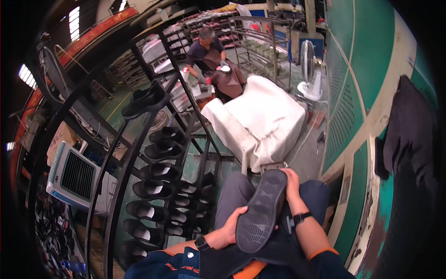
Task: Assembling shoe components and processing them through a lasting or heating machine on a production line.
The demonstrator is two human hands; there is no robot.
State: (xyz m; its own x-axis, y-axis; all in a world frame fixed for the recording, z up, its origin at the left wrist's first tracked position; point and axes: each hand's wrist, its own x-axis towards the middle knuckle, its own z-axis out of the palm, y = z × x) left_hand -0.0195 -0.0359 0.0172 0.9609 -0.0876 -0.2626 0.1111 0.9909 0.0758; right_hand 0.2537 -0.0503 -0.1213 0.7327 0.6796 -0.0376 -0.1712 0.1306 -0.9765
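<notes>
A black shoe (262,211) lies over my lap, its dark patterned sole turned up and its length slanting up to the right. My left hand (232,226) grips the near part of its left edge, thumb on the rim. Higher up, my right hand (292,185) is wrapped round the other end from the right side. The fingers of both hands are partly hidden behind the shoe. A black strap with a small device sits on each wrist.
To my left, a dark metal rack (121,186) holds several black shoes (153,189). A white cloth-covered block (260,121) stands ahead, with a seated person (211,60) beyond. A white fan (308,69) and green machine panels (346,116) are on the right; an air cooler (76,174) stands at left.
</notes>
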